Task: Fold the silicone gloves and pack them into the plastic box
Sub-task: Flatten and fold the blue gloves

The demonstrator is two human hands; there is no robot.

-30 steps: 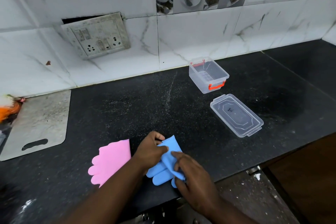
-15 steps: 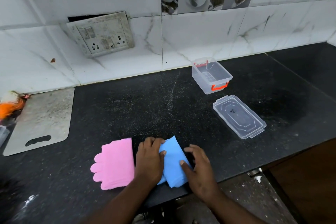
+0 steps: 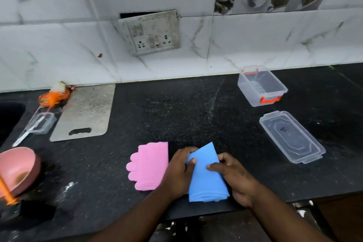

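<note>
A folded blue silicone glove (image 3: 206, 177) lies near the front edge of the black counter (image 3: 176, 116). My left hand (image 3: 179, 171) grips its left edge with the thumb on top. My right hand (image 3: 233, 177) holds its right edge, fingers pressing on the fold. A pink glove (image 3: 150, 165) lies flat just left of my left hand, fingers pointing left. The clear plastic box (image 3: 261, 86) with orange clips stands open at the back right. Its clear lid (image 3: 291, 136) lies in front of it.
A grey cutting board (image 3: 86, 112) lies at the back left, with an orange scrubber (image 3: 54, 97) and a small clear container (image 3: 41, 123) beside it. A pink bowl (image 3: 15, 169) stands at the far left. A dark sink (image 3: 9, 116) opens at the left edge.
The blue glove's fingers have been folded under, leaving a compact rectangle. Both hands now hold its sides. The view has swung left, showing the bowl and sink.
</note>
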